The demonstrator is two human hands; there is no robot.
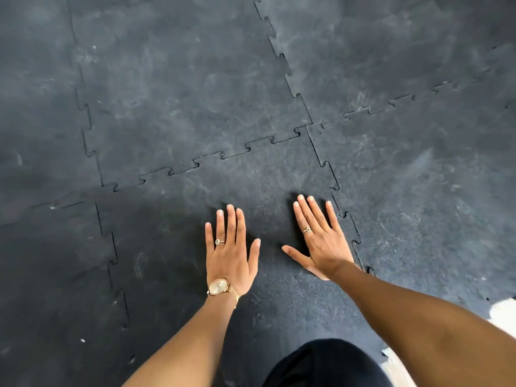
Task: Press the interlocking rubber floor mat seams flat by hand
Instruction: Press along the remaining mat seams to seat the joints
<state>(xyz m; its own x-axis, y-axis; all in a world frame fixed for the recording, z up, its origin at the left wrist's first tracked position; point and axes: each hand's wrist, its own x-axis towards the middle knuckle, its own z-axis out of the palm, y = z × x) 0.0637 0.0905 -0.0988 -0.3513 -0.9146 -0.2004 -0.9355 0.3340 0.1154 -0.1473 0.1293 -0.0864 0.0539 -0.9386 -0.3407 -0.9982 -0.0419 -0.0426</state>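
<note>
Dark grey rubber mat tiles cover the floor, joined by jigsaw-toothed seams. Both hands lie flat, palm down, on the near middle tile (251,177). My left hand (230,251), with a ring and a gold watch, rests in the tile's middle, fingers spread. My right hand (318,241), also ringed, lies further right, its little finger beside the toothed seam (350,227) that runs along the tile's right edge. A cross seam (223,156) runs left to right beyond the fingertips. Neither hand holds anything.
Four tiles meet at a corner (307,127) ahead of my hands. Another seam (113,247) runs down the left. A dark-clothed knee (326,364) shows at the bottom. Pale bare floor (502,311) appears past the mat's edge at lower right.
</note>
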